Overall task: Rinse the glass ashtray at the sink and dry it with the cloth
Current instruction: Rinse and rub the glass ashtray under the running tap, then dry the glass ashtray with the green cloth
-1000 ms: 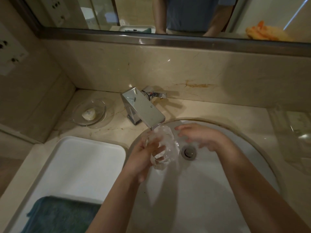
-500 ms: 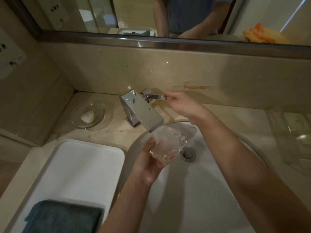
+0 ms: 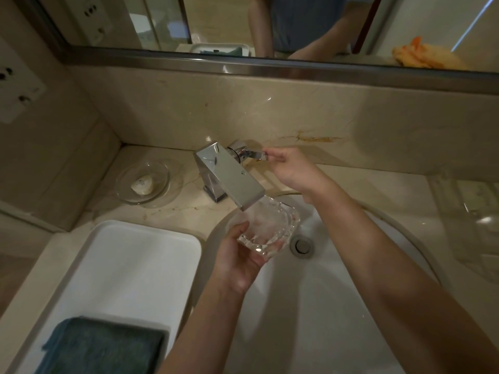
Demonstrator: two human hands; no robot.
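My left hand (image 3: 237, 261) grips the cut-glass ashtray (image 3: 270, 228) from below and holds it tilted over the white sink basin (image 3: 310, 306), just under the spout of the chrome tap (image 3: 229, 175). My right hand (image 3: 290, 168) reaches behind the spout, its fingers pinched on the tap's lever (image 3: 253, 153). No stream of water shows clearly at the spout. The dark teal cloth (image 3: 105, 346) lies folded at the near end of the white tray (image 3: 129, 260) left of the basin.
A glass dish with a piece of soap (image 3: 142, 183) sits on the marble counter left of the tap. The drain (image 3: 302, 245) lies just right of the ashtray. A clear plastic item (image 3: 469, 211) rests on the counter at the right. The mirror runs along the back wall.
My right hand left the ashtray in the basin and rose to the tap lever, where it now stays. My left hand shifted the ashtray slightly right under the spout.
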